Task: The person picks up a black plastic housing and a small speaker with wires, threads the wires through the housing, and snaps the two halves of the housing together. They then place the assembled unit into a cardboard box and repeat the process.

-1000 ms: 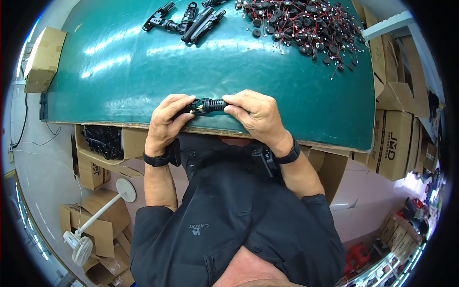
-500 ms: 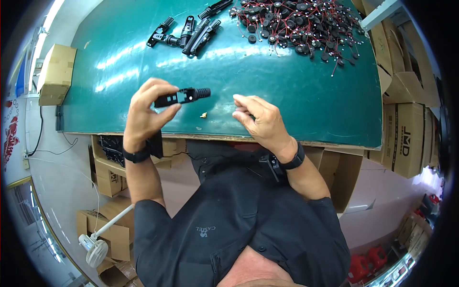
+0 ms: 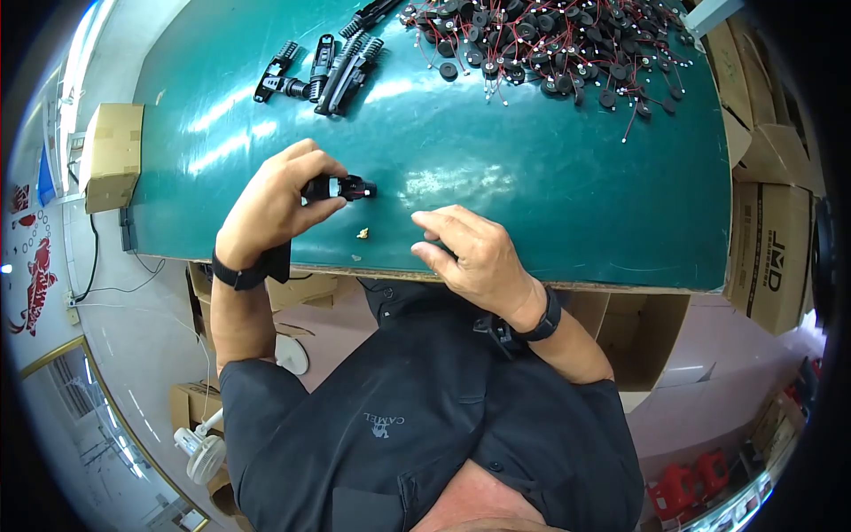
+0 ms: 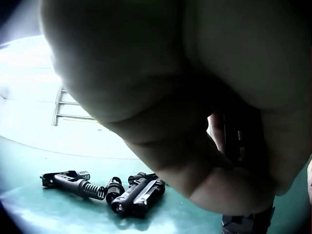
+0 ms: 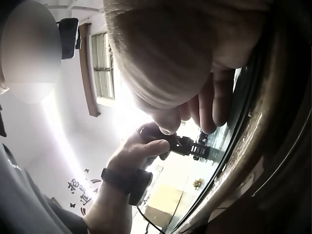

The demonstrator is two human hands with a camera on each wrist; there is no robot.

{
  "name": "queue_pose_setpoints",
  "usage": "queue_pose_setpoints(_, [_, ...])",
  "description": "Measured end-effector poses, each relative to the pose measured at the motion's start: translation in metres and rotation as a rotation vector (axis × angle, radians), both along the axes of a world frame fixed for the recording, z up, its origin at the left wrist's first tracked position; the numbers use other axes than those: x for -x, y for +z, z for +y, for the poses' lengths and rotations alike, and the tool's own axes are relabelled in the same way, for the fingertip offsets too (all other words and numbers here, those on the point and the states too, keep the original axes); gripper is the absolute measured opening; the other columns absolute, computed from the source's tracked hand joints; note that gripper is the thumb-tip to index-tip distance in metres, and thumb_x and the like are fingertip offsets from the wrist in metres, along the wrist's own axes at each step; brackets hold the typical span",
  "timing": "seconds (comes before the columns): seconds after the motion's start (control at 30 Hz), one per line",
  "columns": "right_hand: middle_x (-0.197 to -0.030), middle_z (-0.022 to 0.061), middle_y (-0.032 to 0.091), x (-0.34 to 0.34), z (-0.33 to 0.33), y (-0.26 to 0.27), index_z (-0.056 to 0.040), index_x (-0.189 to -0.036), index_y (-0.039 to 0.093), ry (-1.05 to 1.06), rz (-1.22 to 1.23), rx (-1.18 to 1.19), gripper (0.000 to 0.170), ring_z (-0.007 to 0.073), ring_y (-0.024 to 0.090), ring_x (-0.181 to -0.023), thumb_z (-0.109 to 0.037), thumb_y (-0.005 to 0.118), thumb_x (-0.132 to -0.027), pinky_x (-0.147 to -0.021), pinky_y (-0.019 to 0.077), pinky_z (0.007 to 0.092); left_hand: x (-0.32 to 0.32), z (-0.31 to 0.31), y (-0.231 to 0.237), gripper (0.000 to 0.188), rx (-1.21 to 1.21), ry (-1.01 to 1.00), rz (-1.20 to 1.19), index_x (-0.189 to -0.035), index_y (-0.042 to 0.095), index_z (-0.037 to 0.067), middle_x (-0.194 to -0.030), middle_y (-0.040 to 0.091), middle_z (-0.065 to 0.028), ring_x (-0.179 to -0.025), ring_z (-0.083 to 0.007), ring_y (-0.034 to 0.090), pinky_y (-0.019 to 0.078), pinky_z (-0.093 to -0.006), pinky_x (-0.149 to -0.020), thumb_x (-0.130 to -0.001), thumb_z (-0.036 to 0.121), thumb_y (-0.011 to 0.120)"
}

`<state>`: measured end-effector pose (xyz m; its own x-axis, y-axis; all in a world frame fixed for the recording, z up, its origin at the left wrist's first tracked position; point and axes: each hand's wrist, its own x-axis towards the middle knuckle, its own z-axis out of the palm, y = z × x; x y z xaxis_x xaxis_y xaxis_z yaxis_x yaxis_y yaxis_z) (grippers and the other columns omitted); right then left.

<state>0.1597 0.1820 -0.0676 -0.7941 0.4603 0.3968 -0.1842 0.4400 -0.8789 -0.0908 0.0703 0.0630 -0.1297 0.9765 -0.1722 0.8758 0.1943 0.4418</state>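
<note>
Viewed from above, w/ 12 o'clock at top of head view: leaning over a green tabletop (image 3: 567,191) in a black shirt (image 3: 381,479) marked CAMEL. Holds a black part (image 3: 353,188) in L hand (image 3: 275,199), at approx 10 o'clock, w/ thumb and fingers clamped on it. Points its ribbed end toward 3 o'clock, above the tabletop. Keeps R hand (image 3: 483,262) just off centre toward 3 o'clock, w/ fingers bent loosely and thumb apart from fingertips, w/ nothing seen in grasp. Wears a dark strap on ea. wrist.

At 6 o'clock from the held part, nr the table's close edge, shows a small gold-coloured bit (image 3: 363,233), apart from both hands. At 11 o'clock, shows more black parts (image 3: 324,75) w/ ribbed ends, lying close tog. At 1 o'clock, shows a heap of black discs (image 3: 550,44) w/ red wires and white tips.

Farther out, shows a carton (image 3: 113,155) at 10 o'clock, a box marked JMD (image 3: 769,257) at 3, an open carton (image 3: 638,341) below the table edge at 4, and a white fan (image 3: 206,457) btwn 7 and 8.
</note>
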Motion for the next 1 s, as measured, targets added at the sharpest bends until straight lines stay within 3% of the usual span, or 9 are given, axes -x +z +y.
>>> queue_pose_setpoints(0.37, [-0.103, 0.0132, 0.076, 0.003, 0.001, 0.005, 0.0011, -0.120, 0.075, 0.053, -0.086, 0.008, 0.030, 0.0214, 0.076, -0.086, 0.000, 0.081, -0.091, -0.078, 0.0612, 0.0328, 0.005, -0.060, -0.016, 0.036, -0.154, 0.159, -0.013, -0.113, 0.073, 0.002, -0.102, 0.068, -0.0103, -0.092, -0.0285, 0.068, 0.0550, -0.0388, -0.081, -0.080, 0.002, 0.088])
queue_pose_setpoints(0.5, [-0.106, 0.0109, 0.078, 0.003, -0.004, 0.005, 0.0022, -0.121, 0.076, 0.008, -0.154, 0.045, 0.026, 0.0161, 0.075, -0.091, 0.002, 0.077, -0.095, -0.083, 0.0605, 0.0293, 0.014, -0.191, -0.070, 0.030, -0.539, 0.627, -0.159, -0.114, 0.073, 0.001, -0.101, 0.072, -0.0068, -0.087, -0.0187, 0.069, 0.0563, -0.0340, -0.078, -0.088, 0.006, 0.088])
queue_pose_setpoints(0.57, [-0.107, 0.0098, 0.078, 0.001, -0.005, 0.002, 0.0022, -0.122, 0.076, 0.038, -0.174, 0.071, 0.025, 0.0149, 0.074, -0.092, 0.002, 0.076, -0.097, -0.083, 0.0601, 0.0286, 0.013, -0.276, -0.111, 0.030, -1.039, 1.240, -0.391, -0.122, 0.074, 0.002, -0.101, 0.074, -0.0053, -0.081, -0.0114, 0.068, 0.0554, -0.0270, -0.072, -0.095, 0.011, 0.086])
queue_pose_setpoints(0.6, [-0.108, 0.0089, 0.078, 0.001, -0.004, 0.001, 0.0021, -0.123, 0.076, 0.020, -0.197, 0.043, 0.025, 0.0142, 0.074, -0.093, 0.002, 0.075, -0.098, -0.084, 0.0598, 0.0279, 0.018, -0.312, -0.135, 0.030, -1.064, 1.265, -0.376, -0.122, 0.074, 0.002, -0.101, 0.074, -0.0053, -0.081, -0.0114, 0.068, 0.0554, -0.0270, -0.072, -0.095, 0.011, 0.086])
queue_pose_setpoints(0.67, [-0.109, 0.0080, 0.078, 0.003, -0.005, -0.001, 0.0021, -0.123, 0.076, 0.021, -0.214, 0.002, 0.025, 0.0135, 0.073, -0.094, 0.002, 0.075, -0.099, -0.085, 0.0596, 0.0273, 0.033, -0.380, -0.179, 0.039, -1.329, 1.703, -0.292, -0.131, 0.072, 0.003, -0.100, 0.075, -0.0058, -0.074, -0.0104, 0.067, 0.0530, -0.0206, -0.068, -0.096, 0.013, 0.086])
queue_pose_setpoints(0.83, [-0.107, 0.0064, 0.077, 0.019, -0.008, 0.000, 0.0020, -0.124, 0.075, -0.033, -0.285, -0.065, 0.024, 0.0123, 0.072, -0.092, 0.001, 0.073, -0.100, -0.082, 0.0579, 0.0259, 0.142, -0.479, -0.251, 0.056, -1.275, 1.966, -0.142, -0.140, 0.065, -0.002, -0.118, 0.075, -0.0147, -0.102, -0.0193, 0.072, 0.0572, -0.0337, -0.091, -0.096, 0.024, 0.086])
queue_pose_setpoints(0.87, [-0.107, 0.0060, 0.076, 0.020, -0.009, 0.001, 0.0019, -0.123, 0.076, -0.051, -0.313, -0.095, 0.023, 0.0119, 0.071, -0.091, 0.001, 0.073, -0.100, -0.081, 0.0574, 0.0255, 0.163, -0.479, -0.244, 0.060, -1.248, 1.939, -0.054, -0.143, 0.063, -0.004, -0.129, 0.073, -0.0196, -0.111, -0.0244, 0.071, 0.0564, -0.0385, -0.098, -0.096, 0.027, 0.085])
queue_pose_setpoints(0.93, [-0.106, 0.0056, 0.076, 0.013, -0.018, 0.006, 0.0018, -0.123, 0.076, -0.121, -0.366, -0.128, 0.023, 0.0116, 0.070, -0.089, 0.001, 0.073, -0.100, -0.080, 0.0568, 0.0250, 0.185, -0.473, -0.203, 0.066, -0.818, 2.096, 0.067, -0.146, 0.058, -0.009, -0.143, 0.066, -0.0244, -0.127, -0.0318, 0.065, 0.0500, -0.0456, -0.112, -0.097, 0.029, 0.084])
queue_pose_setpoints(1.0, [-0.100, 0.0069, 0.076, 0.026, -0.024, 0.013, 0.0021, -0.118, 0.077, -0.107, -0.365, -0.105, 0.021, 0.0128, 0.070, -0.083, 0.000, 0.076, -0.097, -0.074, 0.0563, 0.0270, 0.213, -0.467, -0.183, 0.069, -0.785, 1.997, 0.503, -0.147, 0.056, -0.011, -0.142, 0.067, -0.0249, -0.129, -0.0324, 0.065, 0.0498, -0.0465, -0.114, -0.098, 0.028, 0.083])
